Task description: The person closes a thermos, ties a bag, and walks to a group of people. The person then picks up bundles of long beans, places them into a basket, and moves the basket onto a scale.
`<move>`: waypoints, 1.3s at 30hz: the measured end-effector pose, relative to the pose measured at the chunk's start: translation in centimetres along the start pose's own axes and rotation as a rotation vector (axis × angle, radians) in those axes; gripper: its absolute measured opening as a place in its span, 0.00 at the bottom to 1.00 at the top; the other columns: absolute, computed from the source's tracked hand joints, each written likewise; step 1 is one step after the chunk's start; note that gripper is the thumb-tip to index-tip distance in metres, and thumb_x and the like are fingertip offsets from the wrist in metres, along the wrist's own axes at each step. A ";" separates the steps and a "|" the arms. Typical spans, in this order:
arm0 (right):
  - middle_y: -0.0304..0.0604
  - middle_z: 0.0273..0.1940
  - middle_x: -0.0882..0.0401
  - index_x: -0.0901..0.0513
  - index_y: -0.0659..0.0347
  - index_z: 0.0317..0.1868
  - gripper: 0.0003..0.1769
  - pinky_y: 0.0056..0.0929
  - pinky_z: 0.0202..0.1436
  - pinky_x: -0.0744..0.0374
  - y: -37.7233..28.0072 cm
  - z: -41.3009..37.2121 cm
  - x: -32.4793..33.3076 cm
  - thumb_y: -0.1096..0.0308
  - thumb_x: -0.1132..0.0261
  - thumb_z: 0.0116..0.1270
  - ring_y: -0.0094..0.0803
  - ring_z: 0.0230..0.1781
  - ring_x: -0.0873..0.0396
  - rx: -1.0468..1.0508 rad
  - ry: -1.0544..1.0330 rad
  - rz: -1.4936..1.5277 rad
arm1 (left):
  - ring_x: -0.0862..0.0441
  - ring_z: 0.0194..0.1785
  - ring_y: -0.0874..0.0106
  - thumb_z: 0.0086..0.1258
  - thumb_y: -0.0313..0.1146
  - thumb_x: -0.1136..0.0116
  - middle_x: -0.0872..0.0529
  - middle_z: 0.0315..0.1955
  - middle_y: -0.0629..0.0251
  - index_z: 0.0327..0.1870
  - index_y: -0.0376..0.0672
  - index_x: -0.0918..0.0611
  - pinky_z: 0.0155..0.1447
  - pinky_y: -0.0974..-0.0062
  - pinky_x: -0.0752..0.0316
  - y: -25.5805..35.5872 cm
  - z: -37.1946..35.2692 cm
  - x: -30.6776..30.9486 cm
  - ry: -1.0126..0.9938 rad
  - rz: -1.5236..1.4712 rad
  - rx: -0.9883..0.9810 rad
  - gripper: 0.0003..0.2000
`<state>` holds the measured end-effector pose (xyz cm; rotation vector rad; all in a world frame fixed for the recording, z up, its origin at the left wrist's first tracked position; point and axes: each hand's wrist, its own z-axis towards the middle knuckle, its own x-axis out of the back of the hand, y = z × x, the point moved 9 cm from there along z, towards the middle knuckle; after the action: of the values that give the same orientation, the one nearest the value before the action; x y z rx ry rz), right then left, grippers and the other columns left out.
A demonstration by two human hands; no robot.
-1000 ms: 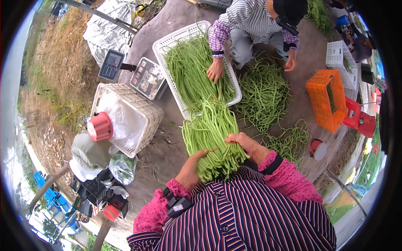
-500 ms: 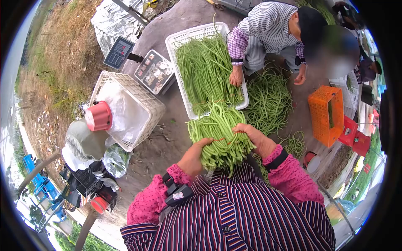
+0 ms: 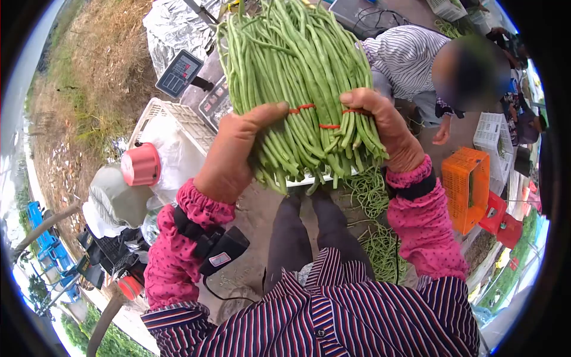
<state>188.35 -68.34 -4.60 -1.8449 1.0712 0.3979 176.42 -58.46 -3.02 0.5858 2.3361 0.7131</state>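
Note:
A large bundle of long green beans (image 3: pixel 303 65), tied with red bands, is raised in front of me, its cut ends toward my body. My left hand (image 3: pixel 235 149) grips its left side, thumb across the front near a red band. On the right side my right hand (image 3: pixel 389 128) holds it, thumb over the beans. The bundle hides most of the white crate behind it; a bit of the crate's rim (image 3: pixel 318 177) shows under the bean ends. Loose beans (image 3: pixel 380 250) lie on the ground by my legs.
Another person (image 3: pixel 407 62) crouches at the upper right. An orange crate (image 3: pixel 466 187) and a white crate (image 3: pixel 492 140) stand right. A scale display (image 3: pixel 179 73), a cream crate (image 3: pixel 193 128) with plastic and a pink bucket (image 3: pixel 141 164) are at left.
Both hands have lifted the bean bundle up and toward the camera, over the white crate. My legs now show below. The other person's hand is no longer seen at the white crate.

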 end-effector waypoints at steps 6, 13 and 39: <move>0.38 0.29 0.21 0.22 0.69 0.43 0.18 0.23 0.29 0.19 11.6 9.5 14.1 0.66 0.36 0.53 0.22 0.24 0.22 -0.043 0.156 -0.027 | 0.18 0.39 0.72 0.58 0.26 0.37 0.17 0.41 0.60 0.49 0.32 0.24 0.45 0.76 0.21 -10.4 12.2 7.9 0.035 0.048 -0.080 0.18; 0.37 0.32 0.20 0.18 0.61 0.34 0.13 0.25 0.40 0.25 39.2 18.5 35.6 0.61 0.35 0.53 0.23 0.32 0.24 -0.326 0.373 0.095 | 0.18 0.38 0.73 0.56 0.24 0.37 0.17 0.39 0.62 0.48 0.33 0.24 0.43 0.76 0.21 -38.8 27.0 23.6 0.333 0.014 0.211 0.17; 0.36 0.36 0.20 0.20 0.63 0.43 0.17 0.25 0.41 0.24 42.7 18.2 35.5 0.68 0.35 0.52 0.24 0.34 0.23 -0.304 0.375 0.144 | 0.18 0.38 0.73 0.55 0.25 0.37 0.16 0.37 0.62 0.44 0.33 0.22 0.45 0.76 0.23 -41.3 25.9 28.1 0.408 0.263 0.164 0.15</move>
<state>176.97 -78.72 -61.02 -2.1746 1.4686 0.3176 164.47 -65.15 -57.56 0.9041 2.7448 0.8266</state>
